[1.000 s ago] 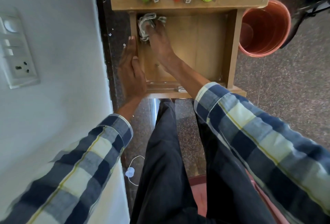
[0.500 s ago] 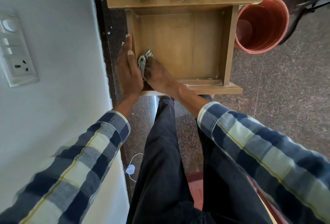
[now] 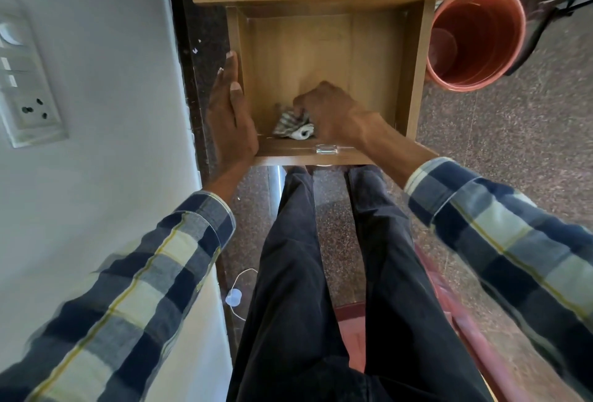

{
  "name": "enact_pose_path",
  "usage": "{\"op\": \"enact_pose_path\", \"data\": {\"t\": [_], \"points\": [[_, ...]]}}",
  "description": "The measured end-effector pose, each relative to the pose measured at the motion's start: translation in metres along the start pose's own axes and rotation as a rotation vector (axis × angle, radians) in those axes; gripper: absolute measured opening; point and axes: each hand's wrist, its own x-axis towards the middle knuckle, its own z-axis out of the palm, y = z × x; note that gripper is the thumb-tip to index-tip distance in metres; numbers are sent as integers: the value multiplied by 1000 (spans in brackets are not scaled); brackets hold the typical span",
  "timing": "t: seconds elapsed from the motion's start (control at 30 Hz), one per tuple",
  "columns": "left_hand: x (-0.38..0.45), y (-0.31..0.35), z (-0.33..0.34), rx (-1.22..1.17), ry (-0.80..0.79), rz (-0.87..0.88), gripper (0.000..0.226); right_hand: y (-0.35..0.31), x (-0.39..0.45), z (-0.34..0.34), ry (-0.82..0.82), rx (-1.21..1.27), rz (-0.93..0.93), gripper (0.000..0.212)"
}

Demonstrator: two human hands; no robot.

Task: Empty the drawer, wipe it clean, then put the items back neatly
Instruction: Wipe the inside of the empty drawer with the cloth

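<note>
The right hand (image 3: 333,113) is gripping a crumpled cloth (image 3: 293,124) with curled fingers, pressing it on the drawer (image 3: 414,80) floor near the front wall. The left hand (image 3: 229,116) is lying flat, fingers straight, on the drawer's left wall.

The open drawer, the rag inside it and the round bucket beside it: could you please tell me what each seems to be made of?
The light-brown open drawer looks like wood or wood-grain laminate: matte, with straight grain lines. The crumpled grey-and-white rag under the right hand looks like soft woven cloth, folding loosely. The round terracotta-coloured bucket seems to be moulded plastic, smooth with a slight sheen.
</note>
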Motion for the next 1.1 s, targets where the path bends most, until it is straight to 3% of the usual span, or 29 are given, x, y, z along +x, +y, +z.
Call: {"op": "enact_pose_path", "data": {"t": [0.13, 0.3, 0.57, 0.73, 0.9, 1.1], "points": [[1, 3, -1, -20, -17, 14, 52, -19, -11, 14, -105, 133, 17, 58], [0, 4, -3, -11, -34, 24, 53, -71, -7, 33, -6, 255, 24, 43], [1, 7, -5, -10, -54, 19, 51, -11, -35, 5, -106, 57, 66, 47], [1, 10, -5, -37, -64, 2, 50, -8, -65, 21, 50, -32, 8, 43], [3, 12, -10, -141, -148, -50, 52, -72, -49, 34, 151, 147, -85, 51], [5, 12, -21, -159, -238, -69, 53, -99, -47, 32, 208, 109, 4, 37]]}}
